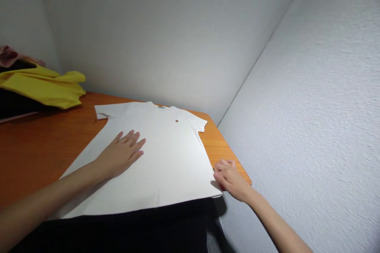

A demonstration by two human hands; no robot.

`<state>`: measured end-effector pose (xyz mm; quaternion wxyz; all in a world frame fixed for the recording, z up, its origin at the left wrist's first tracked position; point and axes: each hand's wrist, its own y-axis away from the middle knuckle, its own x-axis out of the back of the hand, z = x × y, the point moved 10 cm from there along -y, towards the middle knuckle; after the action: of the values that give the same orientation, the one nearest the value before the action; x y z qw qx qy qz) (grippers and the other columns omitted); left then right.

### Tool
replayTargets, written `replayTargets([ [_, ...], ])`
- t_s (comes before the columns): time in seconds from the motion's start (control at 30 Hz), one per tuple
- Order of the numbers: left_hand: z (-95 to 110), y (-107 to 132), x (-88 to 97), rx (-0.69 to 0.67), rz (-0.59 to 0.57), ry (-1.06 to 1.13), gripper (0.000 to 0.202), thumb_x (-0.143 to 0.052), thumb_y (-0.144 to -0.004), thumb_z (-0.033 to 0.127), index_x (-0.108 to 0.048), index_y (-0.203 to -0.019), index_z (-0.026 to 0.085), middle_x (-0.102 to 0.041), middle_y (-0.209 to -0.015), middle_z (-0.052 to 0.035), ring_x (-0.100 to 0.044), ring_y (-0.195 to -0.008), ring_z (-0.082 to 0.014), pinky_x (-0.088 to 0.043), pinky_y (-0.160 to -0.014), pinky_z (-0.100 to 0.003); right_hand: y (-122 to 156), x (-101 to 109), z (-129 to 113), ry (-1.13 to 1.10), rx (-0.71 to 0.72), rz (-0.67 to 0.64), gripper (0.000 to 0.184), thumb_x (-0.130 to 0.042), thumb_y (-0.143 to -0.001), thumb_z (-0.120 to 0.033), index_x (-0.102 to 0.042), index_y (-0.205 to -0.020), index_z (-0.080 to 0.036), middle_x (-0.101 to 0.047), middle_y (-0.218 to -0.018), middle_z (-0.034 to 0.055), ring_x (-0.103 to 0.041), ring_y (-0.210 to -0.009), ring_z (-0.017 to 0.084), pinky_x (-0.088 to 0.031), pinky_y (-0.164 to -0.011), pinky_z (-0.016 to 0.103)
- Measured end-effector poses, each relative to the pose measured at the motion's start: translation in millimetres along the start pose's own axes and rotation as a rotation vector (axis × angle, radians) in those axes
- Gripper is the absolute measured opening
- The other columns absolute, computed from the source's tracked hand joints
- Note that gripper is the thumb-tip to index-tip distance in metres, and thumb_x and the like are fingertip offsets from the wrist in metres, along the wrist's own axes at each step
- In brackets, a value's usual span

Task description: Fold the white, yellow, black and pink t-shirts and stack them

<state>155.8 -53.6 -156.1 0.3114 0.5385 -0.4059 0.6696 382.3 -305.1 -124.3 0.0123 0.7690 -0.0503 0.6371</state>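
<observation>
A white T-shirt (166,158) lies spread flat on the orange wooden table (38,146), collar toward the wall, a small brown mark on its chest. My left hand (121,152) rests flat on the shirt's left half, fingers spread and pointing at the collar. My right hand (228,176) is curled at the shirt's lower right corner, by the table's right edge; its fingers seem to pinch the hem, though the grip is partly hidden.
A yellow garment (44,87) lies heaped over dark and pink clothes at the table's far left. White walls (311,106) close in right behind and to the right of the table. Dark fabric (133,229) covers the near edge below the shirt.
</observation>
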Motion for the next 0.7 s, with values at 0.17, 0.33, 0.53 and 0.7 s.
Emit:
replayTargets([
  [0.17, 132, 4, 22.9, -0.203, -0.055, 0.162, 0.056, -0.032, -0.098, 0.051, -0.048, -0.142, 0.02, -0.037, -0.153, -0.009, -0.033, -0.143, -0.0274, -0.019, -0.12, -0.046, -9, 34, 71, -0.01, -0.267, 0.217, 0.05, -0.037, -0.096, -0.054, -0.059, -0.064, -0.022, -0.062, -0.073, 0.004, -0.056, -0.082, 0.022, -0.035, -0.087, 0.039],
  [0.33, 257, 2, 3.9, -0.376, -0.056, 0.339, 0.085, -0.044, -0.088, 0.066, -0.029, -0.151, 0.011, -0.019, -0.158, -0.0188, -0.017, -0.146, -0.0365, -0.02, -0.119, -0.053, -93, 27, 149, -0.031, -0.608, 0.278, 0.047, -0.032, -0.097, -0.048, -0.067, -0.091, -0.018, -0.071, -0.09, 0.0094, -0.064, -0.083, 0.021, -0.045, -0.075, 0.03],
  [0.53, 293, -28, -71.7, -0.276, 0.052, 0.143, 0.05, -0.054, -0.091, 0.041, -0.06, -0.129, 0.01, -0.048, -0.141, -0.0245, -0.046, -0.131, -0.0418, -0.043, -0.103, -0.055, -175, 11, 197, 0.019, -0.804, 0.254, 0.065, -0.025, -0.096, -0.052, -0.07, -0.109, -0.007, -0.067, -0.11, 0.0256, -0.063, -0.107, 0.033, -0.048, -0.085, 0.044],
  [0.7, 289, -62, -107.7, -0.044, 0.059, 0.081, 0.016, -0.06, -0.084, 0.02, -0.073, -0.092, 0.015, -0.071, -0.107, -0.0205, -0.071, -0.089, -0.0315, -0.054, -0.067, -0.037, -208, 5, 213, 0.027, -0.887, 0.271, 0.057, -0.032, -0.097, -0.051, -0.064, -0.119, -0.008, -0.061, -0.121, 0.0274, -0.06, -0.112, 0.035, -0.047, -0.086, 0.055],
])
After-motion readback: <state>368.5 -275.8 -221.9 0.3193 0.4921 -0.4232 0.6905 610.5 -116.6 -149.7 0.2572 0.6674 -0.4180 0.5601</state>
